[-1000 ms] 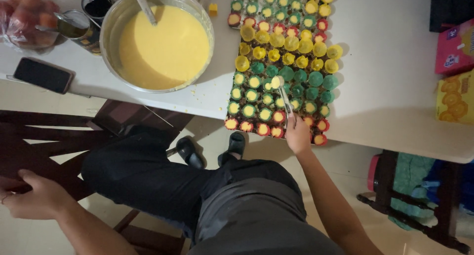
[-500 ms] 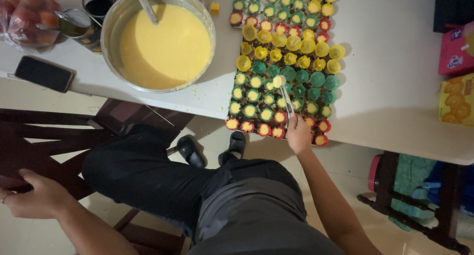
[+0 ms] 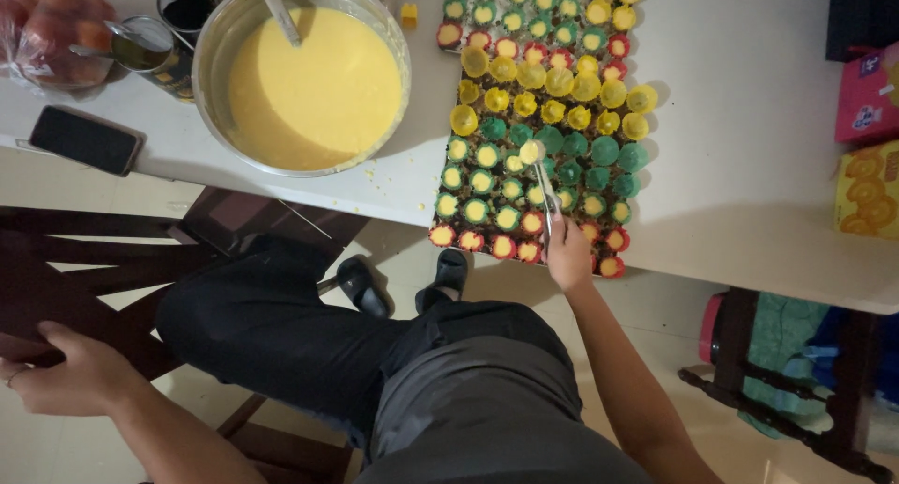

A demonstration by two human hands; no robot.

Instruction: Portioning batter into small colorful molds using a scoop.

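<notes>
The right hand (image 3: 568, 252) now sits slightly lower on the tray of small cups (image 3: 538, 119), its knuckles over the red cups at the near edge. The spoon (image 3: 538, 170) it holds points up the tray, its batter-filled bowl now over a green cup in the middle rows (a second ago it hovered a touch lower and further right). The left hand (image 3: 70, 379), resting on the dark wooden chair (image 3: 56, 269), has slid a little toward the chair's outer edge.
</notes>
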